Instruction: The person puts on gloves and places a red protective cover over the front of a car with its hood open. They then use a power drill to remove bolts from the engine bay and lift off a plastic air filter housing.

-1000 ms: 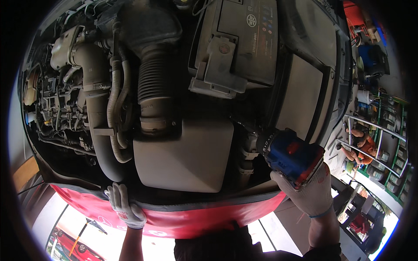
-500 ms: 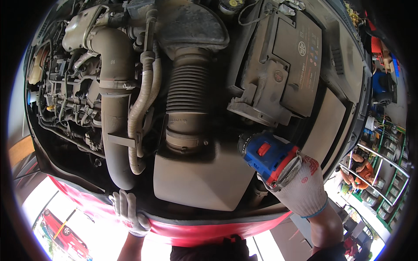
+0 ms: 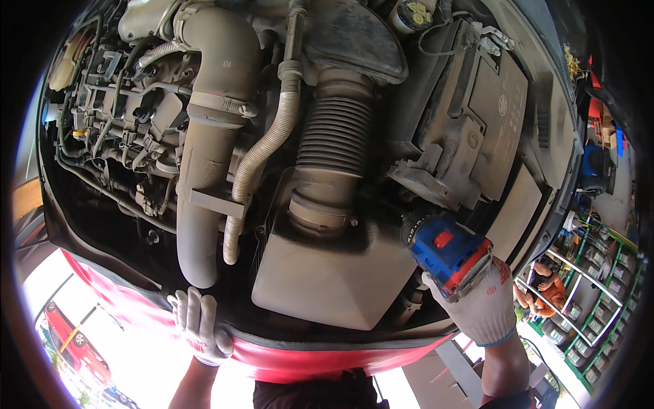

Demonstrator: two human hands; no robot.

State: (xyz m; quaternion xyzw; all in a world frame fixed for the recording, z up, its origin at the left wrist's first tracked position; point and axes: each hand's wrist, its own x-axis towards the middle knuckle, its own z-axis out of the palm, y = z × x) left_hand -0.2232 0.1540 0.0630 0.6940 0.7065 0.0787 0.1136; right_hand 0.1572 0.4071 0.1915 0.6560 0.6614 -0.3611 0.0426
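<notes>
My right hand [image 3: 480,303], in a white knit glove, is closed round a blue and red cordless drill [image 3: 446,252]. The drill's chuck points to the far left, over the rear right corner of the grey-brown air filter box [image 3: 334,279] and just short of the battery tray. What its tip touches is lost in shadow. My left hand [image 3: 200,326], gloved too, rests on the black front edge of the engine bay above the red bumper [image 3: 300,358]. Its fingers are stretched out, and it holds nothing. Just beyond its fingertips ends a thick intake pipe [image 3: 197,252].
A ribbed air hose [image 3: 336,129] joins the filter box. Beyond the drill sits a dusty battery [image 3: 501,116]. The engine [image 3: 129,129] fills the left. Outside, a person in orange [image 3: 550,290] is near a green rack [image 3: 606,293], and a red car [image 3: 75,347] stands at the lower left.
The view has shifted, so the engine bay's middle sits farther right in the picture. My right hand keeps the drill near the filter box; my left hand stays on the front edge.
</notes>
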